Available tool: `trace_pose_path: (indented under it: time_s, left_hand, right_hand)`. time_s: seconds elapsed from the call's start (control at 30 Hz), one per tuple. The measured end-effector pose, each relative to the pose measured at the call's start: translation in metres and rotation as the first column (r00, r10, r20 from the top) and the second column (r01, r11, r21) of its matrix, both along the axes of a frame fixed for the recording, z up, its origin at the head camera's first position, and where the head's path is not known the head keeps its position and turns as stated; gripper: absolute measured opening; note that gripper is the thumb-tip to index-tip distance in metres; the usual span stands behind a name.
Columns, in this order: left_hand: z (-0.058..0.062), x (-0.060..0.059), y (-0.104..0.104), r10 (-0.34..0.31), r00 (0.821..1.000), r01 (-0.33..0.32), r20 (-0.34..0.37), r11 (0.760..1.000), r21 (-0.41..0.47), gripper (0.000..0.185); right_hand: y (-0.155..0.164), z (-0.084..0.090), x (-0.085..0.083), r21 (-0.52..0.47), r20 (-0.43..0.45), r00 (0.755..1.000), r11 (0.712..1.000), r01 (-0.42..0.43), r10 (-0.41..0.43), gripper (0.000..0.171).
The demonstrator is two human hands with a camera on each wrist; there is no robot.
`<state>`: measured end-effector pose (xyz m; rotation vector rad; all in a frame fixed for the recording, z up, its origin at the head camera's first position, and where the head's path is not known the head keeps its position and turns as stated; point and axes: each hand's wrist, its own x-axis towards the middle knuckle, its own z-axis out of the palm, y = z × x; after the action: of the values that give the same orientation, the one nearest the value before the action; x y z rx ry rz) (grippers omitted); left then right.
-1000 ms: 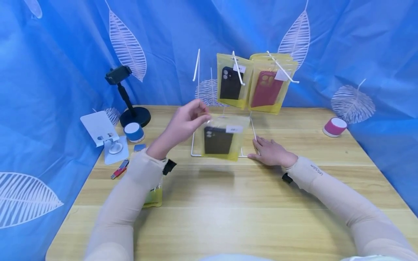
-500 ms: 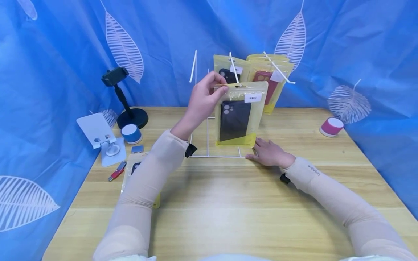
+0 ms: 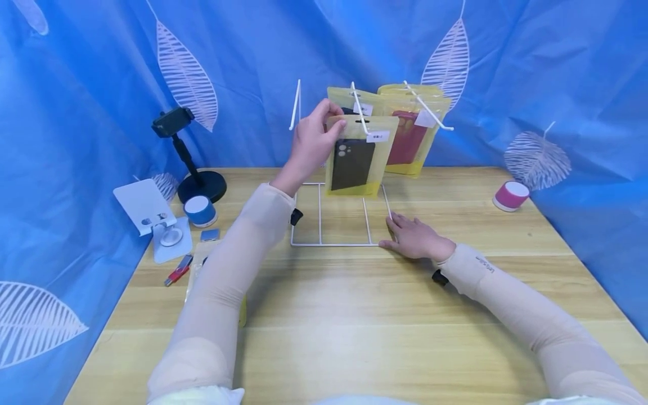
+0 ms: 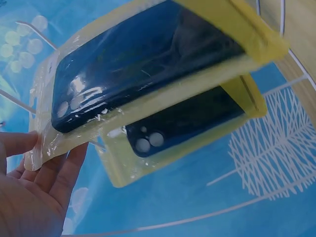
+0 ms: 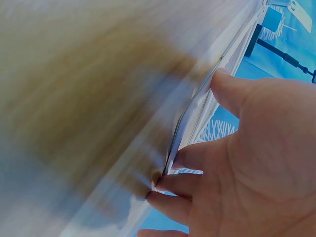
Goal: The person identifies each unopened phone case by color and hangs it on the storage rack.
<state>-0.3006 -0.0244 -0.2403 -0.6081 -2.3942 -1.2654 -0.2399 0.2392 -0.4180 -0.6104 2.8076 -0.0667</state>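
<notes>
Since a second ago the left hand has carried the packaged black phone case up from low over the desk to the middle hook of the wire rack; hanging looks close. Left hand pinches the pouch's top-left corner. Pouch hangs below those fingers, long axis vertical, face toward the person. Right hand lies flat, fingers straight, on the rack's base corner.
</notes>
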Motion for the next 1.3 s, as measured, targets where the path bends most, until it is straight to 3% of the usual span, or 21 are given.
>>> trace_pose_path:
  time_s: [0.13, 0.3, 0.57, 0.77, 0.9, 1.03, 1.1, 1.17, 1.23, 1.3]
  left_hand:
    - [0.002, -0.014, 0.002, 0.040, 0.997, -0.045, -0.059, 0.995, -0.094, 0.023]
    - [0.006, -0.033, 0.005, 0.064, 0.991, -0.081, -0.119, 0.987, -0.140, 0.025]
    - [0.011, -0.055, 0.009, 0.124, 0.991, -0.131, -0.050, 0.977, -0.171, 0.024]
    - [0.012, -0.062, 0.010, 0.127, 0.992, -0.128, -0.021, 0.969, -0.210, 0.027]
    - [0.005, -0.055, 0.000, 0.123, 0.987, -0.145, -0.105, 0.963, -0.228, 0.039]
    - [-0.007, -0.036, -0.017, 0.094, 0.977, -0.146, -0.193, 0.950, -0.277, 0.059]
    - [-0.014, -0.022, -0.029, 0.053, 0.986, -0.107, -0.160, 0.931, -0.349, 0.063]
    - [-0.022, -0.009, -0.043, -0.019, 0.995, -0.023, -0.095, 0.905, -0.425, 0.063]
    - [-0.030, 0.005, -0.058, -0.066, 0.998, 0.056, -0.002, 0.863, -0.502, 0.060]
    - [-0.037, 0.019, -0.076, -0.071, 0.995, 0.097, 0.067, 0.813, -0.574, 0.057]
  right_hand:
    - [-0.001, 0.000, 0.001, 0.004, -0.009, 1.000, 1.000, -0.007, 0.007, 0.083]
    - [-0.001, 0.001, 0.002, 0.012, -0.027, 1.000, 1.000, -0.006, 0.006, 0.083]
    - [-0.001, 0.001, 0.003, 0.019, -0.044, 0.999, 1.000, -0.018, 0.018, 0.082]
    - [-0.001, 0.000, 0.003, 0.020, -0.041, 0.999, 1.000, -0.009, 0.010, 0.082]
    - [-0.003, -0.002, 0.003, 0.017, -0.031, 0.999, 1.000, -0.010, 0.010, 0.083]
    - [-0.004, -0.001, 0.001, 0.008, -0.023, 1.000, 1.000, -0.006, 0.006, 0.083]
    - [-0.003, -0.001, 0.000, 0.006, -0.020, 1.000, 1.000, -0.005, 0.005, 0.083]
    - [-0.001, -0.001, -0.001, 0.005, -0.012, 1.000, 1.000, -0.003, 0.003, 0.083]
    - [0.000, -0.002, -0.001, 0.005, -0.007, 1.000, 1.000, -0.002, 0.002, 0.084]
    - [0.000, -0.002, -0.002, -0.001, 0.001, 1.000, 1.000, -0.002, 0.002, 0.084]
